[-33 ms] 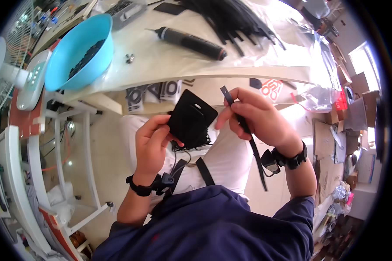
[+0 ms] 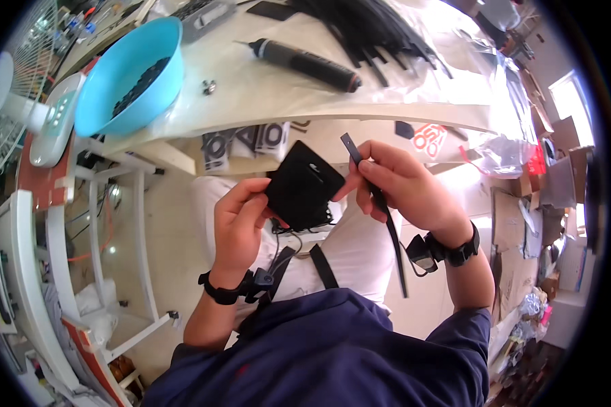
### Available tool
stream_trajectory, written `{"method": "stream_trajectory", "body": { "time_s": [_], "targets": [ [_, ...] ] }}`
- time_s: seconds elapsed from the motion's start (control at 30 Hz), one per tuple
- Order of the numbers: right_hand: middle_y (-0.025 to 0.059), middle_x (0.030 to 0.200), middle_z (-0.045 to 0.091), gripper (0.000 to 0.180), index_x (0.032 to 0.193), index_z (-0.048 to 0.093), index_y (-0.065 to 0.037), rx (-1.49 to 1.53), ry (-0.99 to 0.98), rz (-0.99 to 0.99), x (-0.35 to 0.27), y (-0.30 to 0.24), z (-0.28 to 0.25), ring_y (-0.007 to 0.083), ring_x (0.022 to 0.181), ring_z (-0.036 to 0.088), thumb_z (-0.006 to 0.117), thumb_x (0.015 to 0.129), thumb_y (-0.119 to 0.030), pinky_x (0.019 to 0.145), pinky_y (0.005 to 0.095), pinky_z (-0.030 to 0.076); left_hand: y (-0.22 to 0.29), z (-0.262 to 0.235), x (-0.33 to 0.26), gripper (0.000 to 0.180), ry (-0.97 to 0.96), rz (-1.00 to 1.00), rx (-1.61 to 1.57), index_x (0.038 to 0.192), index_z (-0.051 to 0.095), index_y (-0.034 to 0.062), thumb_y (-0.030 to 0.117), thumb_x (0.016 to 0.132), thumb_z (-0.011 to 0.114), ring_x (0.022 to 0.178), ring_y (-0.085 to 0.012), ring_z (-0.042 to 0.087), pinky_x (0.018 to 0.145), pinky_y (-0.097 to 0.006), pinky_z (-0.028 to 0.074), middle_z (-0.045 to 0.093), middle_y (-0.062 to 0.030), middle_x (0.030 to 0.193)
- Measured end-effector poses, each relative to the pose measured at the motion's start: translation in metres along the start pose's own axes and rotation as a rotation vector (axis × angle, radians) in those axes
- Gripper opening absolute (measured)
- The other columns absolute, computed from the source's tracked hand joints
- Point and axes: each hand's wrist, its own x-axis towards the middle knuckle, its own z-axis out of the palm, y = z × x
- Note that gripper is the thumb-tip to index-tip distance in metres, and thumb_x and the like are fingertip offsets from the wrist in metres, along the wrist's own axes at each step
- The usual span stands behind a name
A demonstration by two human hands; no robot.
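Above my lap, my left hand (image 2: pixel 239 220) pinches the left edge of a flat black plate (image 2: pixel 301 184) with rounded corners and a small slot near its upper right side. Its lower edge overlaps dark items and cords, hard to tell apart. My right hand (image 2: pixel 406 186) is closed on a narrow black strap (image 2: pixel 393 234) with a small hole in its upper end. The strap's long tail hangs below that hand, beside the wrist device. Fingertips of my right hand are at the plate's right corner; whether they touch it I cannot tell.
On the worktable (image 2: pixel 265 112) lie a black tube with a thin nozzle (image 2: pixel 309 66), a bundle of black strips (image 2: pixel 366 30) and small metal pieces (image 2: pixel 208 87). A blue bowl (image 2: pixel 163 74) holding dark parts stands left, near a fan (image 2: pixel 27 112). Cardboard boxes (image 2: pixel 565 136) are at right.
The plate has tilted slightly in my left hand. My right fingertips are closer to its corner, and the strap's hanging tail has swung a little left. The whole view has shifted slightly.
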Motion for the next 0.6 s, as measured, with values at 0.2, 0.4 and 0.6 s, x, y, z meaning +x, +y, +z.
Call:
{"method": "stream_trajectory", "body": {
  "time_s": [0.2, 0.4, 0.6],
  "targets": [
    [-0.0021, 0.078, 0.060, 0.021, 0.096, 0.063, -0.002, -0.140, -0.139, 0.001, 0.010, 0.035, 0.011, 0.0047, 0.066, 0.047, 0.050, 0.105, -0.017, 0.059, 0.0195, 0.039, 0.005, -0.012, -0.014, 0.024, 0.004, 0.020, 0.251, 0.117, 0.065, -0.0038, 0.007, 0.103, 0.049, 0.076, -0.0058, 0.060, 0.066, -0.020, 0.049, 0.067, -0.0031, 0.095],
    [-0.0060, 0.077, 0.052, 0.023, 0.095, 0.065, -0.003, -0.060, -0.163, -0.057, 0.004, 0.049, 0.017, 0.0029, 0.071, 0.044, 0.051, 0.105, -0.018, 0.065, 0.0206, 0.038, 0.004, -0.016, -0.014, 0.025, 0.030, 0.015, 0.351, 0.116, 0.067, -0.0022, 0.011, 0.103, 0.049, 0.064, -0.0002, 0.047, 0.057, -0.018, 0.037, 0.059, 0.0048, 0.079],
    [-0.0063, 0.076, 0.051, 0.023, 0.095, 0.064, -0.003, 0.044, -0.185, -0.100, 0.002, 0.062, 0.015, 0.0031, 0.070, 0.042, 0.051, 0.105, -0.019, 0.064, 0.0207, 0.037, 0.001, -0.010, -0.012, 0.025, 0.025, 0.002, 0.336, 0.115, 0.067, -0.0014, 0.011, 0.103, 0.048, 0.062, -0.0007, 0.046, 0.054, -0.018, 0.037, 0.058, 0.0040, 0.078]
  ]
}}
